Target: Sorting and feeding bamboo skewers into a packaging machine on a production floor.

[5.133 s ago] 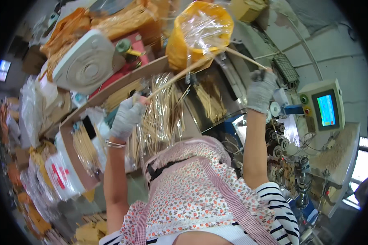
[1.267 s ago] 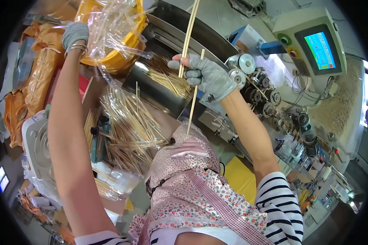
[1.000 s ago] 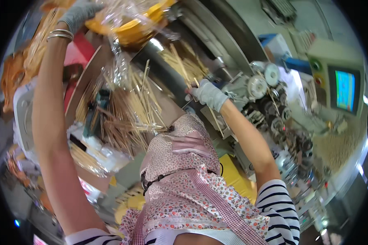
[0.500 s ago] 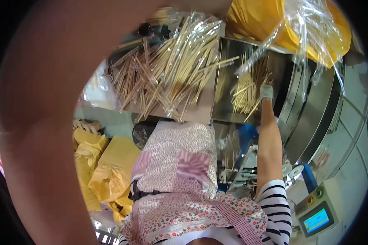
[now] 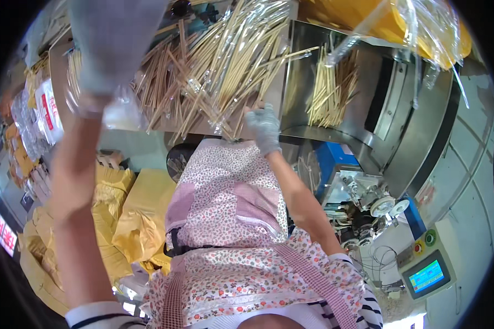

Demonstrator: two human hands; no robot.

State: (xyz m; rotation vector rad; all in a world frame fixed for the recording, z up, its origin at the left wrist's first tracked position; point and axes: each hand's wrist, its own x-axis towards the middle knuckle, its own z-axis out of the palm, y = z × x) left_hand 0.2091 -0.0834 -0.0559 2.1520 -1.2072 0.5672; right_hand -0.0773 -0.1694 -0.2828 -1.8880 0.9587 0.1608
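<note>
A big heap of thin wooden chopsticks [image 5: 225, 71], some in shiny clear wrapping, covers the steel table at the top middle. At its front right edge is my right hand [image 5: 264, 130] in a grey glove. Its fingers are curled together by the stick ends, and what they hold, if anything, is hidden. My left hand [image 5: 112, 49], also gloved in grey, is raised close to the camera at the upper left, smeared by motion, so its fingers cannot be read. A second, smaller bunch of chopsticks [image 5: 332, 96] lies in the metal trough [image 5: 299, 118] to the right.
A yellow sack [image 5: 345, 19] with clear plastic film hangs over the top right. Beside the trough curves a steel machine housing [image 5: 417, 126]; a control box with a lit screen [image 5: 427, 274] stands lower right. Yellow sacks [image 5: 142, 219] sit on the left.
My right hand has left the small bunch in the trough and moved left to the big heap's edge. My left arm has swung left, bringing its gloved hand into view.
</note>
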